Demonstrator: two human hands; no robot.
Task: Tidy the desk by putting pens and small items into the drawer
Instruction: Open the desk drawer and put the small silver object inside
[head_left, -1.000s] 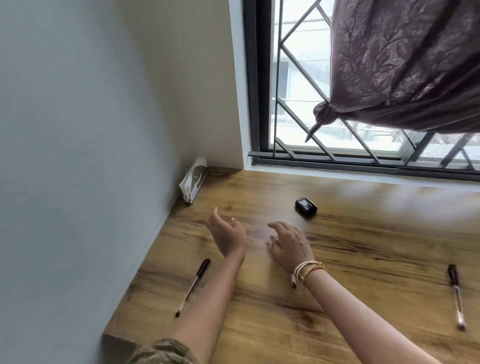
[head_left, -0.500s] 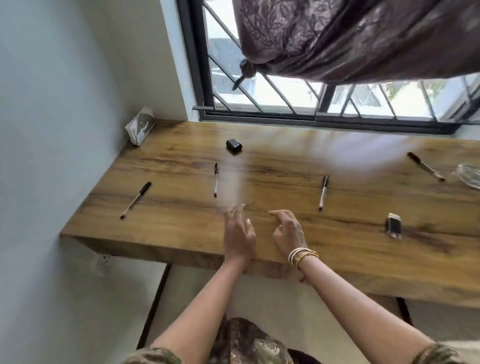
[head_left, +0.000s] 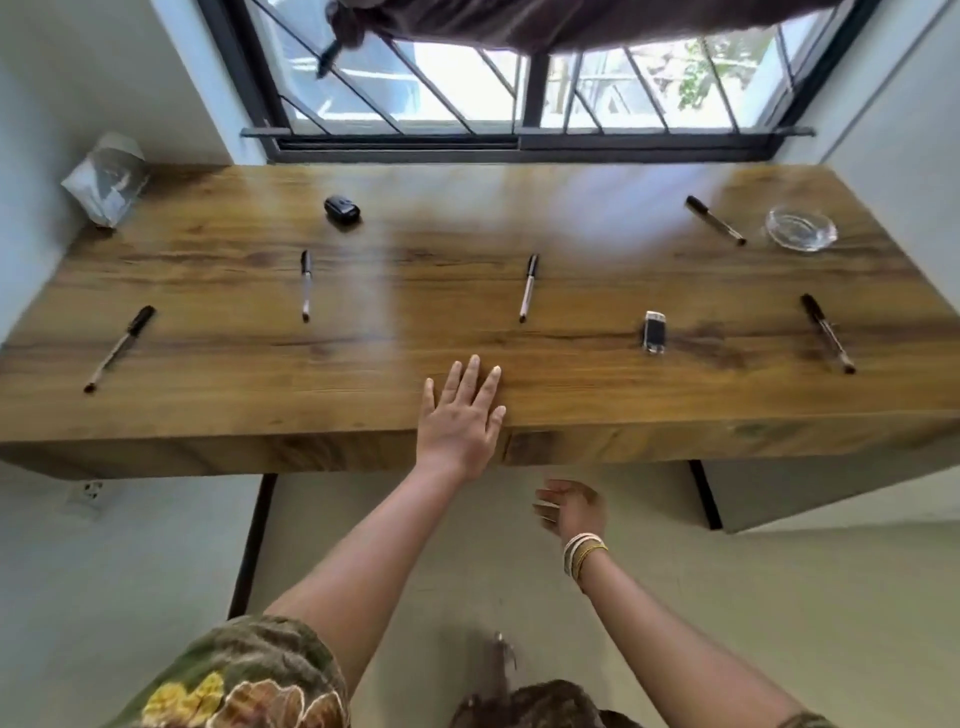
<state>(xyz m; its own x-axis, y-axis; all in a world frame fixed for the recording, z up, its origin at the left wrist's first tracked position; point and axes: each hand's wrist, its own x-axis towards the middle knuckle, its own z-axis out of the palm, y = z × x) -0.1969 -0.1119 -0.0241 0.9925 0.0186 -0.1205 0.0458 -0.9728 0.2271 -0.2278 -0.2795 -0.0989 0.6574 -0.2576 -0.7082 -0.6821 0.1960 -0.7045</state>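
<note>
The wooden table (head_left: 571, 405) carries five pens (head_left: 529, 287), spread well apart; a small black case (head_left: 342, 210) near the window side; a lighter (head_left: 654, 331); a glass ashtray (head_left: 800, 227) at the far right; the left hand (head_left: 460, 415) rests flat on its near edge.

Table (head_left: 208, 364): warm brown wood, dark grain streaks. Five pens noted, e.g. (head_left: 529, 287): black caps, pale barrels. Small case (head_left: 342, 210): glossy black. Dish (head_left: 800, 228): clear glass. Lighter-like item (head_left: 654, 331): black with silver trim. Sleeve (head_left: 244, 680): olive, yellow floral print. Bangles (head_left: 583, 552): white and gold. Curtain (head_left: 571, 21): dark purple-brown.
</note>
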